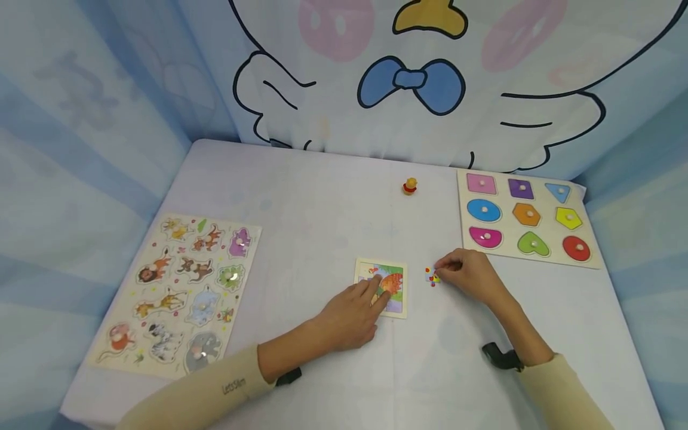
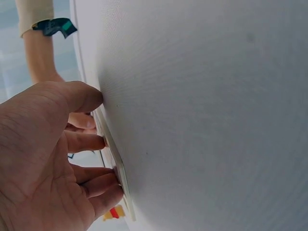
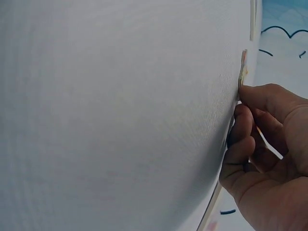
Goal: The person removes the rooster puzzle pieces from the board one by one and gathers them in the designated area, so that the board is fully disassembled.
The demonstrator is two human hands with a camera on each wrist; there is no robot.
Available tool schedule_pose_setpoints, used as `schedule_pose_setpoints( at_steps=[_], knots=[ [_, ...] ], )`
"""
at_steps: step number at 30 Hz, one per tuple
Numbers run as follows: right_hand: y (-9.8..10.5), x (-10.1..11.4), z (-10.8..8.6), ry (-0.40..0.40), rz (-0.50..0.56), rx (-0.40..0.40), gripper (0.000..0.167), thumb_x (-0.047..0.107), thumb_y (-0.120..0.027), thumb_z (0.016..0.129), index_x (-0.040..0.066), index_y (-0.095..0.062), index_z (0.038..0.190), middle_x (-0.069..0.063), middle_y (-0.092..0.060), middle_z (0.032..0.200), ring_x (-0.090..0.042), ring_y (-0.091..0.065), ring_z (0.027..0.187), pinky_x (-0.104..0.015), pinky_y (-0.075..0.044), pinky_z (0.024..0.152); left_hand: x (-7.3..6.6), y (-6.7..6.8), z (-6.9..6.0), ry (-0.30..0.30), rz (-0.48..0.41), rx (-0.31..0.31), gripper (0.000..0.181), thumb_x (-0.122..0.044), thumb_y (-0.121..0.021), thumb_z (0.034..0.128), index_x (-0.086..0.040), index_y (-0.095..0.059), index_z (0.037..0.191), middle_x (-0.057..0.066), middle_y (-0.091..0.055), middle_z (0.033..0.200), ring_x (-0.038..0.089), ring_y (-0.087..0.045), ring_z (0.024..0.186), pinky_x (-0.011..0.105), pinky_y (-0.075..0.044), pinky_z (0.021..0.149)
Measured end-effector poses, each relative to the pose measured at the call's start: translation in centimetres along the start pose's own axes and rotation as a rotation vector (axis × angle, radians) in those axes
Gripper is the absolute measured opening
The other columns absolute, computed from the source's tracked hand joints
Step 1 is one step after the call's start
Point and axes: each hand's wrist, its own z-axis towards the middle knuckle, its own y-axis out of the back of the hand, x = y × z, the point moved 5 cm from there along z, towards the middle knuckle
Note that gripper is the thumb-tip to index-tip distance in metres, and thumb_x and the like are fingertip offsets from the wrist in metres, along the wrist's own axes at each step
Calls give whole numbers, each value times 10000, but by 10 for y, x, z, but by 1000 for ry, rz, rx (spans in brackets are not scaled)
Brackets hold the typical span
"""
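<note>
A small framed picture puzzle (image 1: 398,306) lies flat near the middle of the table. My left hand (image 1: 349,313) rests on it with fingers spread, covering its lower left part; in the left wrist view the fingertips of this hand (image 2: 62,154) touch the thin board (image 2: 126,190). To the right of the frame, my right hand (image 1: 470,275) pinches the right edge of a small colourful puzzle piece (image 1: 430,276) between thumb and fingers. The right wrist view shows that piece (image 3: 243,72) edge-on at the thumb tip of the hand (image 3: 274,144), close to the cloth.
An animal knob board (image 1: 183,286) lies at the left, and a board of coloured shapes (image 1: 529,239) at the back right. A small yellow and red figure (image 1: 410,186) stands towards the back. A printed curtain (image 1: 344,125) hangs behind the table.
</note>
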Motion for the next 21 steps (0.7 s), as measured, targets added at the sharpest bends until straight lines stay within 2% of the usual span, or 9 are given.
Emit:
schedule_pose_setpoints(
  at_steps=[6, 14, 18, 21],
  knots=[
    [-2, 0, 1, 19, -9, 1, 76, 118, -787, 845, 83, -766, 909, 7, -643, 810, -189, -562, 747, -251, -505, 662, 0, 1, 0, 9, 2, 1, 639, -442, -533, 960, -95, -435, 1488, 202, -363, 1509, 284, -420, 1280, 326, -395, 1028],
    [3, 3, 2, 56, -37, 42, 77, 135, -758, 875, 110, -763, 947, 19, -643, 837, -187, -551, 774, -267, -499, 685, -1, 3, -1, 14, 15, -7, 624, -435, -532, 960, -100, -448, 1479, 196, -383, 1498, 281, -437, 1257, 329, -414, 1009],
    [10, 16, 6, 101, -30, 3, 73, 120, -747, 882, 106, -764, 952, 11, -666, 875, -183, -564, 788, -276, -506, 693, -1, 5, -1, 17, 12, -6, 614, -430, -537, 957, -106, -458, 1473, 190, -391, 1493, 277, -441, 1255, 329, -428, 993],
    [7, 36, 11, 164, -4, -8, 69, 112, -746, 883, 107, -760, 951, 26, -665, 871, -164, -575, 775, -279, -518, 685, 1, 6, 0, 27, -13, -5, 619, -439, -560, 949, -115, -468, 1468, 182, -393, 1493, 273, -435, 1260, 339, -439, 978]
  ],
)
